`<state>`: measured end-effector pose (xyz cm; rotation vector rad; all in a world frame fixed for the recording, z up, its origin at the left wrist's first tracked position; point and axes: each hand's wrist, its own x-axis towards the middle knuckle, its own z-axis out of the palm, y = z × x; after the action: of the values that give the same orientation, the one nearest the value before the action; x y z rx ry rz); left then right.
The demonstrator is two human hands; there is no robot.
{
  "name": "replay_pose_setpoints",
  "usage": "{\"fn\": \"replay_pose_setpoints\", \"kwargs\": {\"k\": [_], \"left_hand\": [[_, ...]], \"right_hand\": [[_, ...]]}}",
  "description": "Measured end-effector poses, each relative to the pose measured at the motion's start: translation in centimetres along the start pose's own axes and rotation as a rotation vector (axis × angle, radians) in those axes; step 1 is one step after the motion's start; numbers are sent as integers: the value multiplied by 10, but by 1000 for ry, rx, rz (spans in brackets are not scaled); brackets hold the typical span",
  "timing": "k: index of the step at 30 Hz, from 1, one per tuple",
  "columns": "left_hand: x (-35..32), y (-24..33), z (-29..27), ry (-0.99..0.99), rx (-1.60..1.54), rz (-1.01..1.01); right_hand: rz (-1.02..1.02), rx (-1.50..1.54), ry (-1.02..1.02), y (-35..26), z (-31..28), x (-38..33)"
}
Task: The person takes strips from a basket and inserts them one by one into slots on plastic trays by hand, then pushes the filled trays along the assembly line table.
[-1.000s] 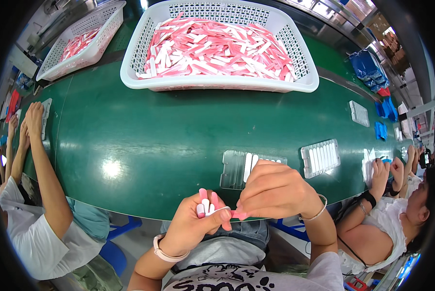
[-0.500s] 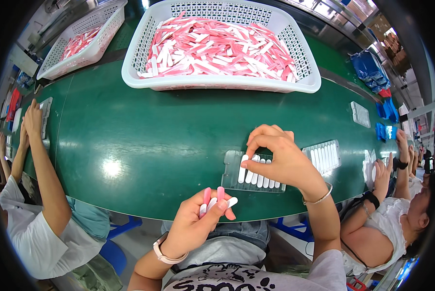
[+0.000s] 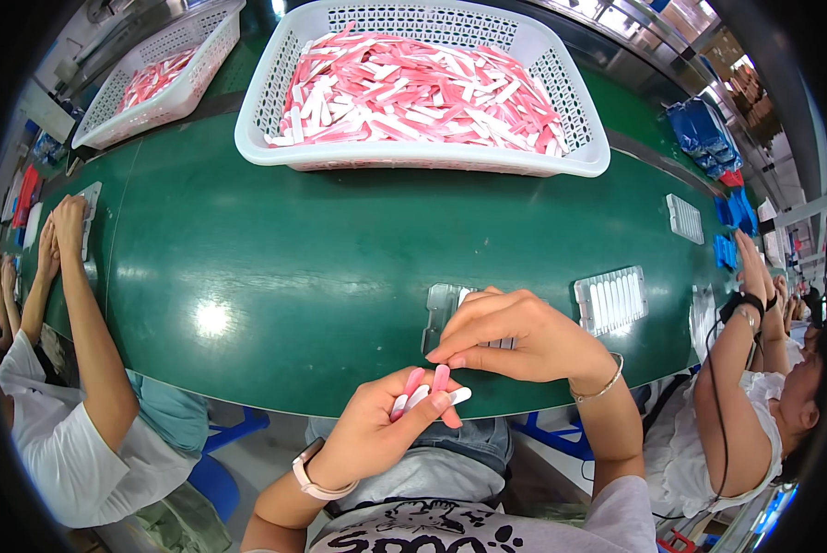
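My left hand (image 3: 390,419) is closed round several small round-ended pink-and-white strips (image 3: 441,378), their ends showing between thumb and fingers. Just above those ends, my right hand (image 3: 524,339) has its fingers stretched towards them, thumb tip slightly apart from the index tip. I see nothing held between them. Beneath the right hand lies a clear plastic slotted tray (image 3: 436,318); the hand covers most of it and the white strips in it.
A big white basket (image 3: 422,158) heaped with pink-and-white strips stands at the back. A second basket (image 3: 169,111) is at far left. Right of my hand lies a filled clear tray (image 3: 610,300), with another tray (image 3: 685,218) beyond. People work at both sides.
My right hand has let go of a white strip at the tray's left end and come down and left to the strips in my left hand. My left hand has shifted slightly right.
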<state>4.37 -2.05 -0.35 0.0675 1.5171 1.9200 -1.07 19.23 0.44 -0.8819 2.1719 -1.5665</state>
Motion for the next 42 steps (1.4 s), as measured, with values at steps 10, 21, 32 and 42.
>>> {"fn": "replay_pose_setpoints", "kwargs": {"k": [10,21,32,42], "left_hand": [[-3,0,-1,-57,-7,18],[-15,-5,-4,106,466,219],[15,-3,-6,150,1185,569],[20,1,-3,132,1476,528]], "right_hand": [[-25,143,-12,-3,0,1],[179,-305,105,11,-32,16],[324,-538,156,-4,-14,22],[145,-1053,462,-15,33,-41]]}}
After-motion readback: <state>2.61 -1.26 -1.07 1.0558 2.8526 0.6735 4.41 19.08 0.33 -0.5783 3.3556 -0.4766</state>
